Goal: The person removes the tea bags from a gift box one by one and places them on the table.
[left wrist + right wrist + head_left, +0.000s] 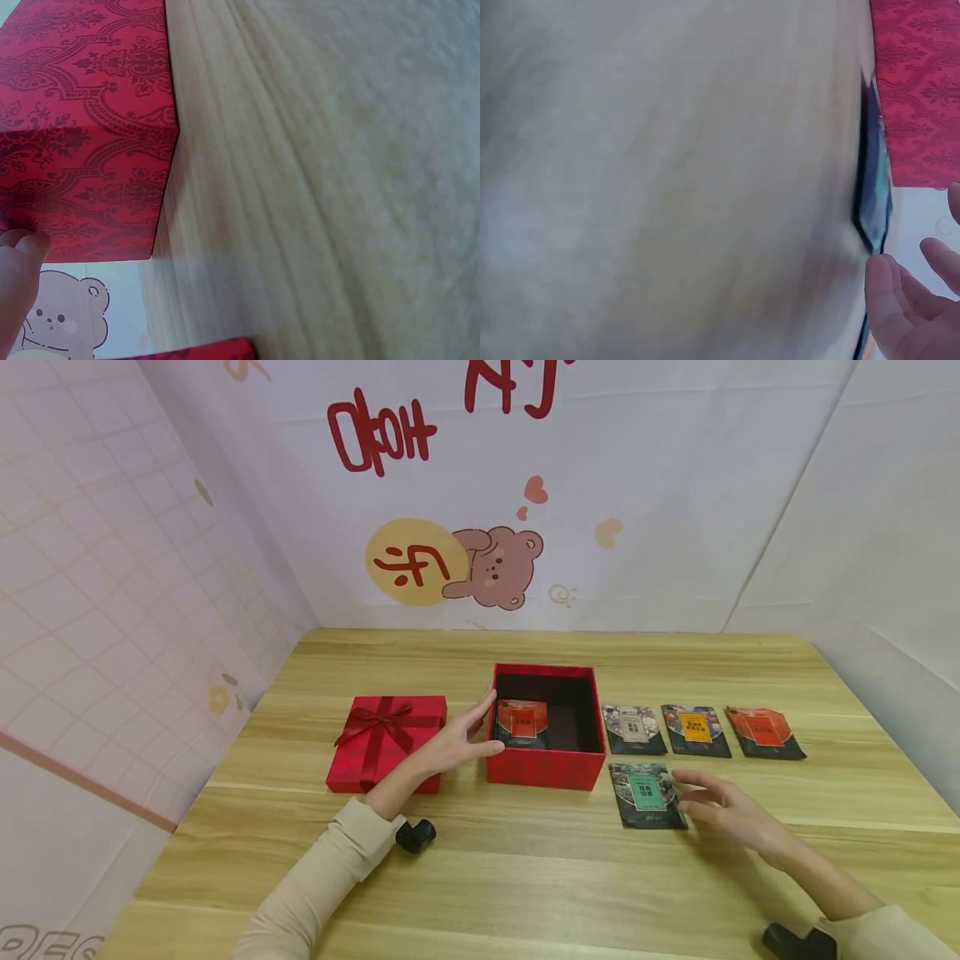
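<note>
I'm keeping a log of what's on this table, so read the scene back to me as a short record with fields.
Box: red box, open, on the table
Inside: one red-label packet
Lid: red lid with a ribbon bow, left of the box
Row right of box: pale-label packet, yellow-label packet, second red-label packet
Nearer the person: green-label packet
Left hand: touching the box's left side
Right hand: at the green-label packet's right edge; contact unclear

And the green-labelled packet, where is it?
In the head view, the green-labelled packet lies right of centre on the table, between the red box and the right hand.
</note>
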A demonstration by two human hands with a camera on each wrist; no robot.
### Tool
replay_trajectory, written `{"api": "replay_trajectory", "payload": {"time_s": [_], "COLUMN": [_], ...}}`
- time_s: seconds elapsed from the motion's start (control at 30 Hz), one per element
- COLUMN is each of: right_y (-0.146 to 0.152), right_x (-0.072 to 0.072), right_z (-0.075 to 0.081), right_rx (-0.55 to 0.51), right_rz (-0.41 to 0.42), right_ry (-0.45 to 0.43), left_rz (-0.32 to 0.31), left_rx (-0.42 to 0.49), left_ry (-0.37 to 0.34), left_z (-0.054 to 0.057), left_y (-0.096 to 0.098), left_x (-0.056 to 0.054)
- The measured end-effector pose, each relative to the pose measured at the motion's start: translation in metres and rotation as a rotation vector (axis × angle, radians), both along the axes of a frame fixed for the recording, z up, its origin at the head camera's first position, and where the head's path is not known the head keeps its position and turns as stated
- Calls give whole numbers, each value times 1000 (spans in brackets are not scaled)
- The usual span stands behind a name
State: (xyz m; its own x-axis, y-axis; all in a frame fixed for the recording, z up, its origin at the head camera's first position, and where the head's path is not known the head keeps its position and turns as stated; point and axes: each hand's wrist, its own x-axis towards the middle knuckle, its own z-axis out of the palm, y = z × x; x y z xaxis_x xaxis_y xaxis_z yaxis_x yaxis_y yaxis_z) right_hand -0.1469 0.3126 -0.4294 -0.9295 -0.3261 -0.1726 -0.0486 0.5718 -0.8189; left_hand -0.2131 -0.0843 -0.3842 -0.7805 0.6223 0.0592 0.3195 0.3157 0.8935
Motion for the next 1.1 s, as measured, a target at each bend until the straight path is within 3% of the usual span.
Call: {"api": "replay_trajectory", "payload": {"time_s": [0.17, 0.3, 0.6, 0.87, 1.1], "right_y": [1, -2, -34, -72, -105], "right_x": [-1, -4, -26, -42, -62], "right_z": [11, 25, 59, 78, 80], "right_rx": [-8, -83, -222, -198, -226], "right_rz": [4, 26, 87, 124, 183], "right_ry": [54, 104, 182, 119, 121], "left_rz": [-3, -4, -2, -7, -3], "left_rx": [2, 0, 5, -6, 0], "left_ry": [-4, -5, -4, -8, -17], "left_z": [0, 0, -1, -1, -3], "left_y": [0, 0, 0, 0, -1], "left_x": [0, 0, 0, 0, -1]}}
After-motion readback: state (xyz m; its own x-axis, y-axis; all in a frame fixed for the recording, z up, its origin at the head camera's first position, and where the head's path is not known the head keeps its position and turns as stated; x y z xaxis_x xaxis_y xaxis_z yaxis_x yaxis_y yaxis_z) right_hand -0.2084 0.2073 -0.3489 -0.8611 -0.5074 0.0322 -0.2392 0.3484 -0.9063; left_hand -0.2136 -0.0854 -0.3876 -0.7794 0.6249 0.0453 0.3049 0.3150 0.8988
